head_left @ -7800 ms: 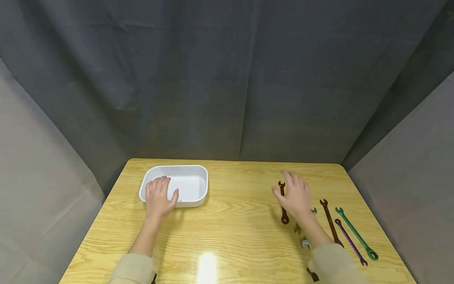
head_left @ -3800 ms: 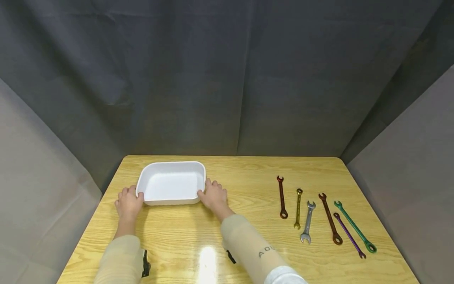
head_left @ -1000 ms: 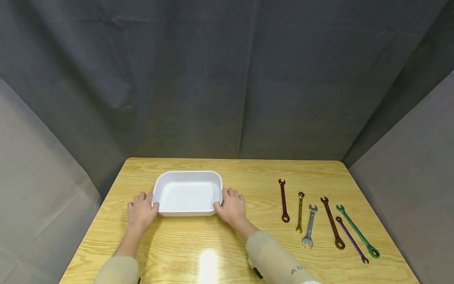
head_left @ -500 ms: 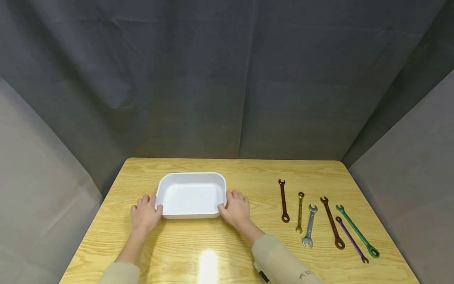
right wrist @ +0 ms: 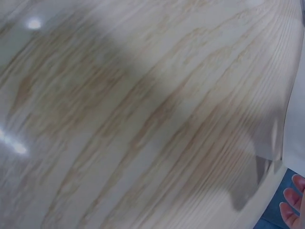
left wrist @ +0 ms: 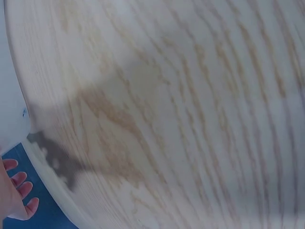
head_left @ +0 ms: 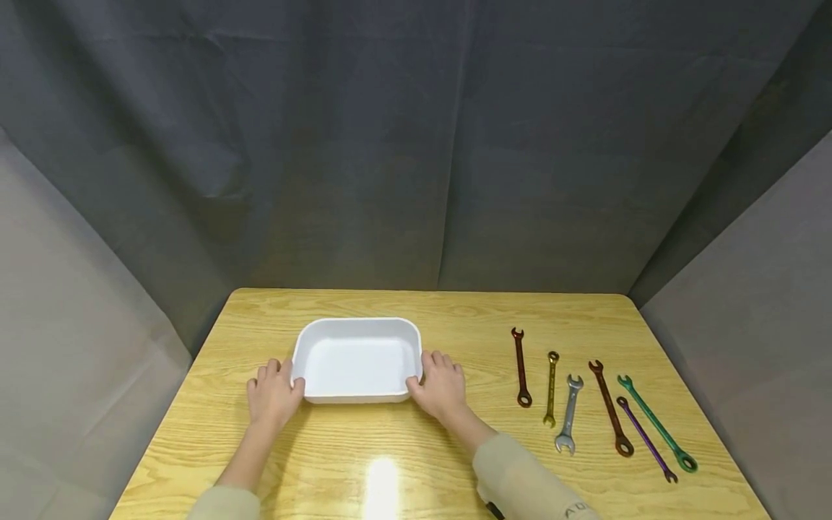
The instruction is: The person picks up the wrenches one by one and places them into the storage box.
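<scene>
A white rectangular plastic tub (head_left: pixel 357 359) with rounded corners and nothing inside sits on the wooden table, left of middle. My left hand (head_left: pixel 273 396) grips its left end, thumb at the near corner of the rim and fingers along the outer side. At the opposite end my right hand (head_left: pixel 440 386) holds the tub the same way. Part of the white tub wall (left wrist: pixel 10 90) shows at the left edge of the left wrist view. The tub (right wrist: pixel 296 119) also appears at the right edge of the right wrist view.
On the table's right side lie several wrenches: dark red (head_left: pixel 521 367), gold (head_left: pixel 551 390), silver (head_left: pixel 569 415), brown-red (head_left: pixel 611 409), purple (head_left: pixel 646 439) and green (head_left: pixel 656 423). Dark grey cloth (head_left: pixel 416 144) hangs behind the table (head_left: pixel 416 462), with lighter panels at both sides.
My hands, first apart with the left over the tub, took hold of its two ends. Since then the tub has moved right and slightly nearer. The wrenches have stayed in place.
</scene>
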Tool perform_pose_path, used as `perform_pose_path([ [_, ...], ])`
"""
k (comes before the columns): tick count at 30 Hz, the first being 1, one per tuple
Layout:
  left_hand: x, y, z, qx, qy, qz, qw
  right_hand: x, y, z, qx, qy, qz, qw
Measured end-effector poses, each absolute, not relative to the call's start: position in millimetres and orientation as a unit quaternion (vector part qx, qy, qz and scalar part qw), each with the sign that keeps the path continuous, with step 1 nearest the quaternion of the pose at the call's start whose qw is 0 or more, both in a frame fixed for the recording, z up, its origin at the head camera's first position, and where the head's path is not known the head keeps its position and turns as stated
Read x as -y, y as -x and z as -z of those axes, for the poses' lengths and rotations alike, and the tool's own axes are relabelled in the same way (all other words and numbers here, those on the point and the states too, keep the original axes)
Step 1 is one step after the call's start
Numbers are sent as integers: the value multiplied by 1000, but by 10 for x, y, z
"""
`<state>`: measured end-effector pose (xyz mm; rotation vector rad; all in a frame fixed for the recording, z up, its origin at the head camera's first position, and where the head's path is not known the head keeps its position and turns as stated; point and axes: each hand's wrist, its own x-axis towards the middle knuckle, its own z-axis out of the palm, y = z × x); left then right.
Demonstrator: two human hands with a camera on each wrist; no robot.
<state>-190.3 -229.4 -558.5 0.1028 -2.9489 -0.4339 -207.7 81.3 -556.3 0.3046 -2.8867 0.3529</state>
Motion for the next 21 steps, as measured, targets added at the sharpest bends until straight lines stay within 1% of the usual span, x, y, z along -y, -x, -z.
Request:
perform_pose_path([
  [8,2230,1890,5588,985,-33,148,78,-893,2032,5570,979,-109,-128,115],
  [21,2104,1826,5616,983,-21,161,85,-1029,1948,5576,980,-108,-130,107],
])
